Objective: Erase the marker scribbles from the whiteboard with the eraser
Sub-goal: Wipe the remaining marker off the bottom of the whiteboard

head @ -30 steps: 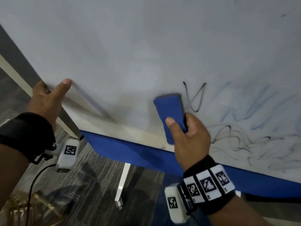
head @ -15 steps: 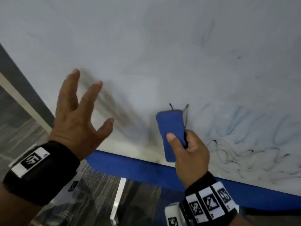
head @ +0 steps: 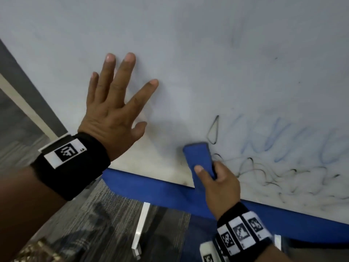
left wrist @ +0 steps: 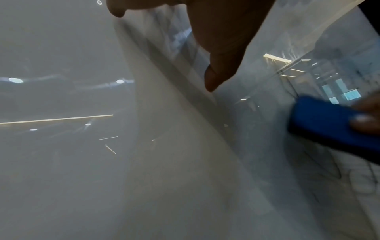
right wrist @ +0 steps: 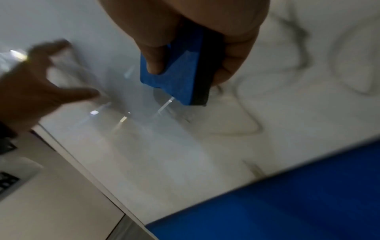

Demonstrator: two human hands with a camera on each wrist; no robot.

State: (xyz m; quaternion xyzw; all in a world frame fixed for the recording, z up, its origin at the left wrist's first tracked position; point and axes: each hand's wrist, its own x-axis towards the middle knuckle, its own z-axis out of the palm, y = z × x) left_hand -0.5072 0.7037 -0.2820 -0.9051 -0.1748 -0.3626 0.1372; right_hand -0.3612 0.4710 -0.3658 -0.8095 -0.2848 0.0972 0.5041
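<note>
A large whiteboard [head: 188, 44] fills the head view. Black scribbles [head: 273, 176] and faint blue smears [head: 273, 140] cover its lower right part. My right hand [head: 217, 180] grips a blue eraser [head: 200, 157], thumb on its back, pressed flat on the board at the left end of the black scribbles. A thin black loop [head: 213, 131] stands just above the eraser. My left hand [head: 117, 103] lies flat on bare board to the left, fingers spread. The right wrist view shows the eraser [right wrist: 180, 71] with its dark felt side against the board [right wrist: 185, 146].
A blue tray edge [head: 160, 191] runs along the board's bottom. Below it lie grey carpet [head: 85, 224] and a white stand leg [head: 140, 227]. The board's left edge [head: 28, 104] slants down toward the tray.
My left hand left the board's left edge, swung right and now rests flat on the board. The eraser slid down toward the tray, uncovering the black loop.
</note>
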